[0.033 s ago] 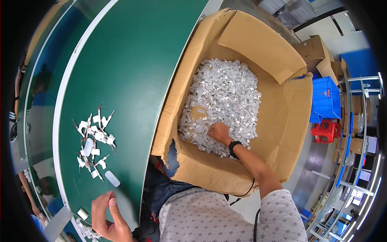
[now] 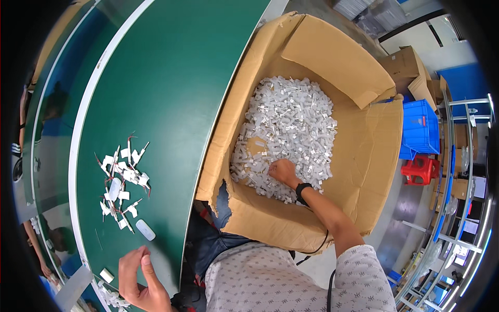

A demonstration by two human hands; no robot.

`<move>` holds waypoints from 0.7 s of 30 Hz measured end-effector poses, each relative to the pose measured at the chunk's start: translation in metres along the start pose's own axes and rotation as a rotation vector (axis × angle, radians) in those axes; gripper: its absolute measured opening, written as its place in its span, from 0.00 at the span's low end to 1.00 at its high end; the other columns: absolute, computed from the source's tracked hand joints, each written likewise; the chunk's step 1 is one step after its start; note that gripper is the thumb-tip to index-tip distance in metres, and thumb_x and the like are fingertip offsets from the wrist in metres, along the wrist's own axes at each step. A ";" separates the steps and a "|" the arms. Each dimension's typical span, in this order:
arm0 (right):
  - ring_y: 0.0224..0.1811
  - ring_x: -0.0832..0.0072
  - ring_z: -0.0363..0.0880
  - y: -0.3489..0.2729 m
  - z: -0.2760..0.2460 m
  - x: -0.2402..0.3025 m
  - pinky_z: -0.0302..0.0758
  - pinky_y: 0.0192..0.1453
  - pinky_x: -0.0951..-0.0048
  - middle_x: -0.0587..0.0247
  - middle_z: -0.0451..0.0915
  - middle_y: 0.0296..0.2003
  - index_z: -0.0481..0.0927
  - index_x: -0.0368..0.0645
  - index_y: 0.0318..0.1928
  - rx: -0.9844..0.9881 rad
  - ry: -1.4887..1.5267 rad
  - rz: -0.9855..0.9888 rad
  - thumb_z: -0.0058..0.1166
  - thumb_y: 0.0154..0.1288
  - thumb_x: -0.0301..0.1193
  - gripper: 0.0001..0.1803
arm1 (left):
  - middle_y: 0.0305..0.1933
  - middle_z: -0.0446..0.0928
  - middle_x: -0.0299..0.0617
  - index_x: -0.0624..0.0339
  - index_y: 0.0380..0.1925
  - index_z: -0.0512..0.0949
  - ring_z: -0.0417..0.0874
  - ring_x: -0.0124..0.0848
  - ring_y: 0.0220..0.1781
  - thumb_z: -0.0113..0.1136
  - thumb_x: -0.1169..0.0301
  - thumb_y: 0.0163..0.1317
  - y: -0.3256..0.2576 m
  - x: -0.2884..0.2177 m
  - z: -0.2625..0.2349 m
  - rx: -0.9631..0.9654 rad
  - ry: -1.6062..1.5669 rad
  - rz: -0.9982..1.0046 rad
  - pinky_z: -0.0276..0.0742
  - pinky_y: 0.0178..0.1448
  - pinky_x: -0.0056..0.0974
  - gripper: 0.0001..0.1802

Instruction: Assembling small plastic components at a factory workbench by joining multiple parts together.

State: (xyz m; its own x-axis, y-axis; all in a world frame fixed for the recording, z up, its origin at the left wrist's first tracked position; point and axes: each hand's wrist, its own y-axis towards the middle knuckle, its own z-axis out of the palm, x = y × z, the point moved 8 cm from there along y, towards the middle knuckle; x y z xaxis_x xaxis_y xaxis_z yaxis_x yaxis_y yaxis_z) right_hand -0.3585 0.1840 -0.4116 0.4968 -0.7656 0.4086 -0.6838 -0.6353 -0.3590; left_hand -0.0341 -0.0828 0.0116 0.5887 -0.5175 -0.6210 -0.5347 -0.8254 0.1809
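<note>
My right hand [image 2: 283, 171] is closed in a fist over the heap of small white plastic parts [image 2: 291, 125] inside a big cardboard box [image 2: 358, 156]. Whatever its fingers hold, if anything, is hidden. My left hand [image 2: 139, 278] is over the near part of the green table [image 2: 166, 93], fingers bent and thumb tip close to the index fingertip. Nothing can be made out in that pinch. Beyond it lie a translucent oval plastic piece [image 2: 145, 230] and a loose pile of white connectors with thin rods and dark red wires [image 2: 125, 174]. A small white block [image 2: 106, 275] lies left of the hand.
The box's torn near-left corner [image 2: 222, 203] stands against the table edge. More white parts [image 2: 112, 296] lie at the lower left. On the right are blue crates [image 2: 420, 127], a red stool [image 2: 419, 169] and metal racks [image 2: 452, 208]. Another person's arm [image 2: 36, 249] shows at far left.
</note>
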 end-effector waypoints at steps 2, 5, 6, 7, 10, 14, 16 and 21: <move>0.28 0.63 0.85 -0.001 -0.012 0.006 0.80 0.36 0.64 0.60 0.85 0.24 0.90 0.49 0.29 -0.087 0.132 -0.014 0.68 0.48 0.36 0.07 | 0.36 0.82 0.48 0.72 0.38 0.82 0.82 0.36 0.38 0.60 0.80 0.67 -0.001 -0.002 0.000 0.005 0.004 0.015 0.77 0.46 0.36 0.05; 0.23 0.74 0.79 0.000 -0.031 0.000 0.77 0.33 0.71 0.65 0.84 0.21 0.90 0.47 0.30 -0.083 0.375 0.136 0.68 0.51 0.35 0.07 | 0.36 0.83 0.47 0.72 0.37 0.82 0.82 0.35 0.37 0.61 0.80 0.67 -0.003 -0.003 -0.003 -0.017 -0.012 0.010 0.77 0.45 0.36 0.04; 0.23 0.74 0.79 0.002 -0.038 0.001 0.77 0.33 0.71 0.65 0.84 0.21 0.90 0.47 0.30 -0.092 0.375 0.134 0.68 0.51 0.35 0.07 | 0.36 0.83 0.47 0.72 0.37 0.82 0.82 0.35 0.37 0.61 0.80 0.67 -0.004 -0.003 -0.003 -0.022 -0.017 0.016 0.77 0.45 0.36 0.04; 0.23 0.78 0.77 0.005 -0.041 -0.003 0.76 0.33 0.73 0.68 0.82 0.20 0.91 0.45 0.31 -0.079 0.421 0.199 0.69 0.52 0.35 0.08 | 0.36 0.83 0.47 0.72 0.37 0.82 0.82 0.35 0.37 0.61 0.80 0.66 -0.005 0.000 -0.002 -0.014 -0.038 0.004 0.77 0.45 0.35 0.04; 0.23 0.83 0.74 0.005 -0.049 -0.007 0.73 0.31 0.75 0.70 0.81 0.20 0.91 0.43 0.32 -0.078 0.514 0.266 0.70 0.55 0.36 0.09 | 0.36 0.83 0.47 0.71 0.37 0.83 0.83 0.34 0.37 0.62 0.80 0.66 -0.010 0.001 -0.002 -0.015 -0.063 0.009 0.77 0.45 0.35 0.04; 0.21 0.85 0.67 -0.001 -0.073 0.003 0.65 0.27 0.78 0.74 0.75 0.18 0.91 0.41 0.32 -0.064 0.958 0.463 0.71 0.58 0.36 0.10 | 0.35 0.83 0.47 0.71 0.37 0.83 0.83 0.34 0.37 0.62 0.80 0.65 -0.014 -0.007 -0.003 -0.022 -0.074 0.022 0.78 0.45 0.35 0.04; 0.20 0.86 0.61 -0.004 -0.100 0.031 0.61 0.27 0.79 0.78 0.70 0.18 0.89 0.37 0.39 -0.029 1.165 0.483 0.70 0.61 0.35 0.13 | 0.35 0.83 0.47 0.72 0.37 0.83 0.84 0.34 0.37 0.62 0.81 0.64 -0.015 -0.014 0.000 -0.011 -0.153 0.014 0.78 0.45 0.34 0.04; 0.22 0.87 0.66 -0.053 -0.214 0.208 0.64 0.29 0.81 0.73 0.76 0.24 0.86 0.32 0.47 0.150 1.595 -0.079 0.64 0.65 0.25 0.12 | 0.51 0.81 0.54 0.71 0.56 0.78 0.85 0.40 0.51 0.64 0.81 0.61 -0.018 -0.023 0.028 0.207 -0.604 -0.068 0.86 0.51 0.39 0.21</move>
State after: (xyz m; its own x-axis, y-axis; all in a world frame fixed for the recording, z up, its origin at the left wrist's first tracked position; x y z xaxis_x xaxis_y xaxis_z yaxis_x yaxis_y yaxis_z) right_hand -0.3333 0.0800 -0.1278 -0.5775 0.0893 0.8115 -0.5808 -0.7435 -0.3315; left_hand -0.0553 -0.0498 0.0013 0.2121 -0.1974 -0.9571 -0.6502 -0.7597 0.0126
